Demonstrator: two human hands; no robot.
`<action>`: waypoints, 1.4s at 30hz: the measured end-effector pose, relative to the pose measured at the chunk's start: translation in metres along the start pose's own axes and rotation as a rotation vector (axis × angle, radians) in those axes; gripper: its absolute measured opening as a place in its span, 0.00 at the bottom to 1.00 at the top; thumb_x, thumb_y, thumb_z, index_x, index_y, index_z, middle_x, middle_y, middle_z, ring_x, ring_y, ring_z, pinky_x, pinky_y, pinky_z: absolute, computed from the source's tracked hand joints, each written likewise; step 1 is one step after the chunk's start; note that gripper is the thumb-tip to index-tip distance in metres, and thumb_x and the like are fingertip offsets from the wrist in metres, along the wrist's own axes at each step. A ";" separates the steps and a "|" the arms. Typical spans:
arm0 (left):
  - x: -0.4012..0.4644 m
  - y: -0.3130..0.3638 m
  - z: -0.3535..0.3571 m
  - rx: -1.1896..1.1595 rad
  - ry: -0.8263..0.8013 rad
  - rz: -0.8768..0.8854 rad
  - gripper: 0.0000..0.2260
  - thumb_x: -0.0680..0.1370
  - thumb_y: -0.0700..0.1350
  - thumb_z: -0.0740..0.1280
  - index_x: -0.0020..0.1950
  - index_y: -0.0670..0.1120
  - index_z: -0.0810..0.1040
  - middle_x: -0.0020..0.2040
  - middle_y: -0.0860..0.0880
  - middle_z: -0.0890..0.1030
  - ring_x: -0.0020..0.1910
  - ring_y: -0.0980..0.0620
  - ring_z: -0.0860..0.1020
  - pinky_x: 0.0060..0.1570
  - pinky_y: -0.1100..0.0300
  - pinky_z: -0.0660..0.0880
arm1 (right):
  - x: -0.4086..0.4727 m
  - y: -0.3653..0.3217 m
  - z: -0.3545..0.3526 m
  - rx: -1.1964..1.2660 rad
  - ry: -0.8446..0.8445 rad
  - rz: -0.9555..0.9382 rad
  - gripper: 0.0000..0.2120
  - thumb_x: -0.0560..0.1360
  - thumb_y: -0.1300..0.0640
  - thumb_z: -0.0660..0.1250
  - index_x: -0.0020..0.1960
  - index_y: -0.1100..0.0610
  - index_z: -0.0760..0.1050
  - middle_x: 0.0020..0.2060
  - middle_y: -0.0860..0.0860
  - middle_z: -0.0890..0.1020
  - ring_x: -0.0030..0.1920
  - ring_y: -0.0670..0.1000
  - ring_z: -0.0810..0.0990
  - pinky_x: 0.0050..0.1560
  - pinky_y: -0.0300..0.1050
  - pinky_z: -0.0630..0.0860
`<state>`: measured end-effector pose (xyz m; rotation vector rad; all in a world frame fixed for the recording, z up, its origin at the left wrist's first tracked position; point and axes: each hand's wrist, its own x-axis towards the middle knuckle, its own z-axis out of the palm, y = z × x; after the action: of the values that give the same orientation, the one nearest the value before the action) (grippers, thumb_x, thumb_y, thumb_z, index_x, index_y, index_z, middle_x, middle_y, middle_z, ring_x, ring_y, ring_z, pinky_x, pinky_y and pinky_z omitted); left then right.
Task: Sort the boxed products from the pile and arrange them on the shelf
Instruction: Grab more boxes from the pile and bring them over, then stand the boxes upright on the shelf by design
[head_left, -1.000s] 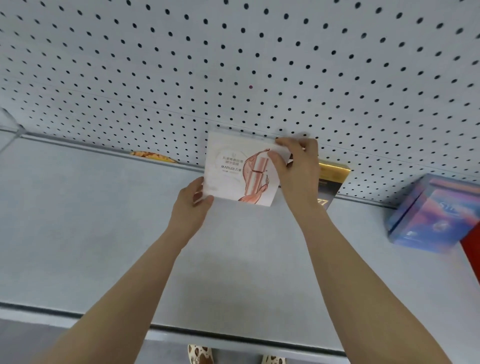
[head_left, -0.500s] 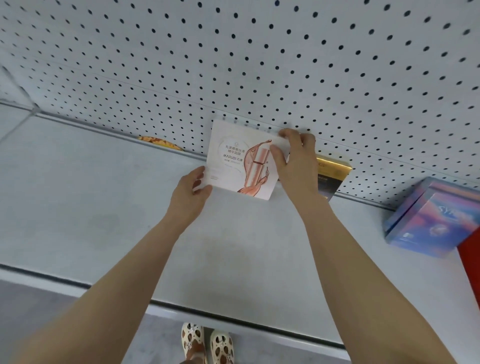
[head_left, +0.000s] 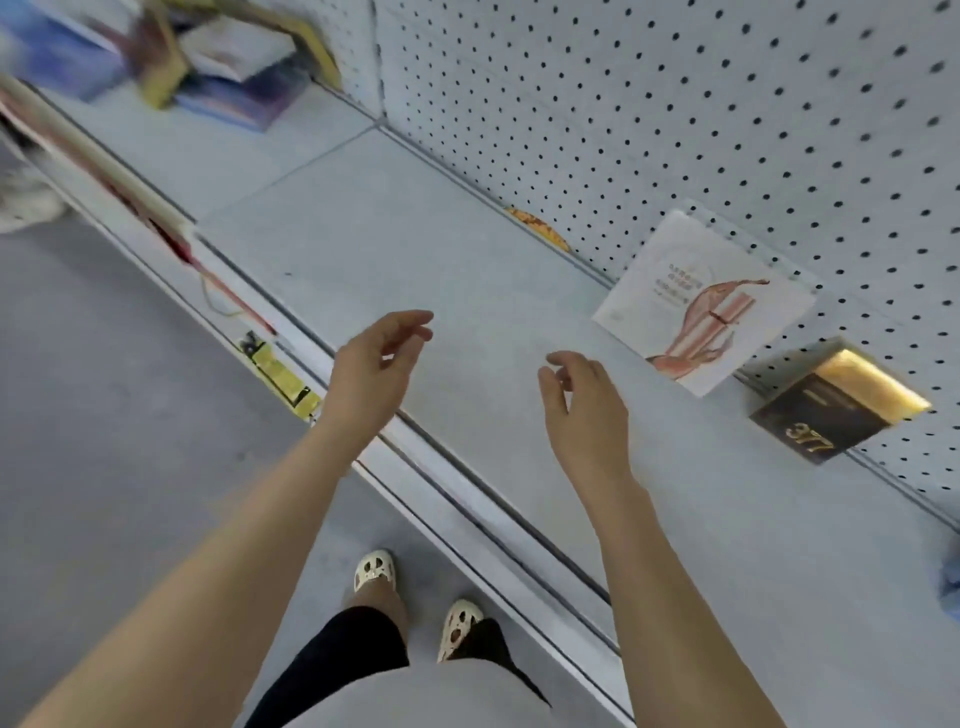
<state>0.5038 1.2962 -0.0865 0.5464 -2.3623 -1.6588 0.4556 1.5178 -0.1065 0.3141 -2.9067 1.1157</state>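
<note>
A flat white box with a pink product print (head_left: 701, 301) stands on the grey shelf (head_left: 415, 270), leaning against the pegboard back wall. Right of it stands a black and gold box marked 377 (head_left: 831, 410). My left hand (head_left: 371, 371) hovers over the shelf's front edge, fingers apart and empty. My right hand (head_left: 582, 410) hangs above the shelf, a little left of the white box and apart from it, fingers loosely curled around nothing. A blurred pile of boxed products (head_left: 208, 62) lies at the far left of the shelf.
The perforated pegboard (head_left: 675, 104) backs the shelf. An orange flat item (head_left: 537, 234) lies at the wall's foot. A yellow price tag (head_left: 280, 374) is on the front rail. A blue thing's edge (head_left: 953, 587) shows at far right. My feet (head_left: 415, 597) are on the grey floor.
Both hands have let go of the white box and pulled back toward the shelf's front. The box stays leaning on the pegboard. The view has swung left, revealing the pile.
</note>
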 end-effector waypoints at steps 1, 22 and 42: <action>-0.005 -0.008 -0.019 -0.012 0.046 -0.021 0.12 0.80 0.42 0.63 0.59 0.55 0.79 0.50 0.57 0.83 0.51 0.57 0.80 0.57 0.54 0.77 | -0.002 -0.013 0.015 0.009 -0.043 -0.035 0.12 0.82 0.51 0.61 0.62 0.53 0.76 0.53 0.51 0.79 0.55 0.51 0.78 0.55 0.47 0.74; 0.140 -0.143 -0.406 0.125 0.283 -0.137 0.12 0.81 0.44 0.63 0.60 0.58 0.77 0.49 0.63 0.79 0.47 0.67 0.76 0.42 0.75 0.69 | 0.130 -0.356 0.302 0.090 -0.154 -0.275 0.12 0.81 0.49 0.60 0.62 0.51 0.74 0.51 0.50 0.79 0.52 0.49 0.78 0.54 0.53 0.77; 0.531 -0.150 -0.576 0.414 -0.029 0.180 0.20 0.79 0.43 0.67 0.70 0.48 0.72 0.63 0.47 0.76 0.58 0.49 0.77 0.59 0.51 0.75 | 0.433 -0.502 0.443 -0.545 -0.083 0.090 0.35 0.73 0.41 0.71 0.72 0.56 0.63 0.62 0.59 0.75 0.61 0.62 0.73 0.58 0.53 0.71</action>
<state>0.2610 0.5377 -0.0502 0.3604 -2.6989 -1.1135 0.1541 0.7811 -0.0692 0.2174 -3.1633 0.2838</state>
